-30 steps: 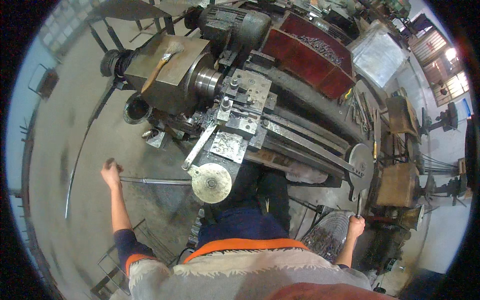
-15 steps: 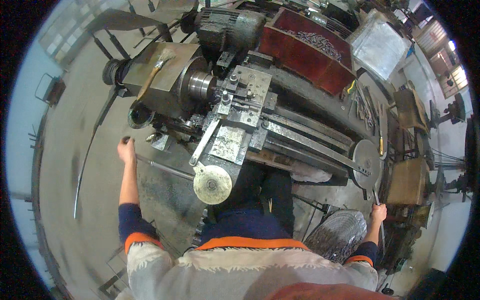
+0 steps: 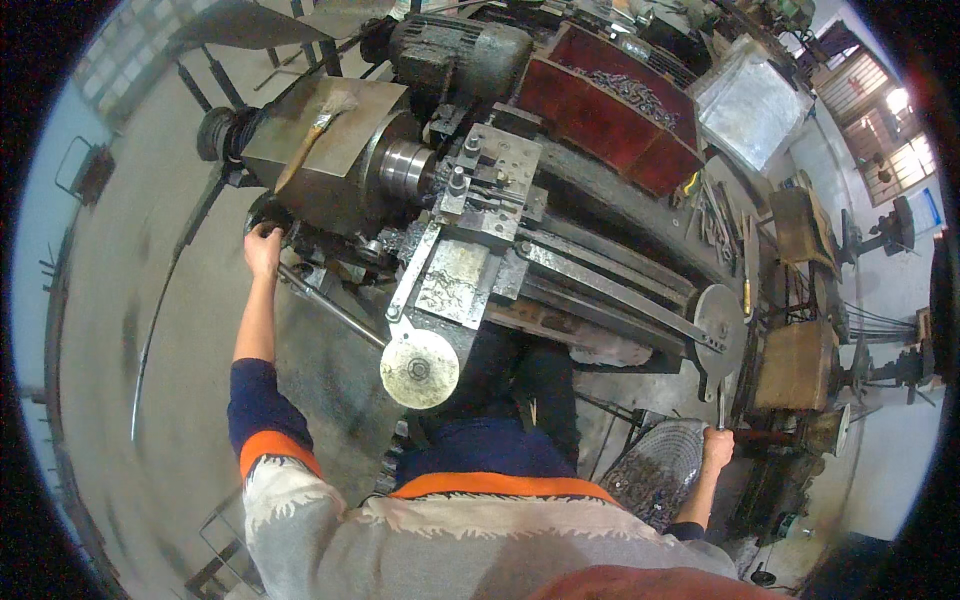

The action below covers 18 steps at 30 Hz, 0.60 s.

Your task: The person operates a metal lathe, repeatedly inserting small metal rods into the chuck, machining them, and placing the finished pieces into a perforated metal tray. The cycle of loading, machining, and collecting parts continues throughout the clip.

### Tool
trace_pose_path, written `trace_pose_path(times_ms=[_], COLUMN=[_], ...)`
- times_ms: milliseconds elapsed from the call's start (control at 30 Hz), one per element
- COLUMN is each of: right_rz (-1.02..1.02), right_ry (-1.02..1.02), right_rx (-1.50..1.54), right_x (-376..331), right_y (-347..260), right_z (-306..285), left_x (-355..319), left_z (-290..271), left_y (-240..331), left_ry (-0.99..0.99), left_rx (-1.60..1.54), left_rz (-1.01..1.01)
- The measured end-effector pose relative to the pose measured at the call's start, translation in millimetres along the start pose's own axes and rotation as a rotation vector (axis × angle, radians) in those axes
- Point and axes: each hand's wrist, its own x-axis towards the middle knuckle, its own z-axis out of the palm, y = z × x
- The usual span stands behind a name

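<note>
A small lathe-like machine with a greasy headstock (image 3: 350, 185) stretches before me. At its left, the fingers of my left hand (image 3: 262, 252) are closed at the mouth of a dark round tube (image 3: 268, 212); whatever is between them is too small to make out. A steel rod (image 3: 330, 305) with a round pale disc (image 3: 420, 369) at its end passes beside that wrist. Far to the right, my right hand (image 3: 717, 446) wraps round a metal lever (image 3: 722, 400) below a grey disc (image 3: 720, 318). A shiny chuck (image 3: 407, 170) faces the tool slide (image 3: 497, 180), where metal chips lie.
A brush (image 3: 308, 145) lies on the headstock, with a motor (image 3: 460, 55) behind. A red bin (image 3: 605, 125) holds many small metal parts. Hand tools (image 3: 717, 225) lie at the right. A mesh basket (image 3: 655, 470) with dark bits sits below my right hand.
My left hand has moved away from me, up to the dark tube's mouth. My right hand has swung the lever left, toward the basket.
</note>
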Motion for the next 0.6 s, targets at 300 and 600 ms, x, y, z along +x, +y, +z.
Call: trace_pose_path(times_ms=[300, 600], right_rz=[-0.138, -0.246], right_ry=[0.120, 0.087], right_rx=[0.003, -0.190], right_x=[37, 163], right_y=[17, 20], right_z=[14, 19], left_x=[1, -2], left_z=[-10, -9], left_y=[-8, 8], left_ry=[0.016, -0.126], left_rx=[0.054, -0.044], left_rz=[0.011, -0.108])
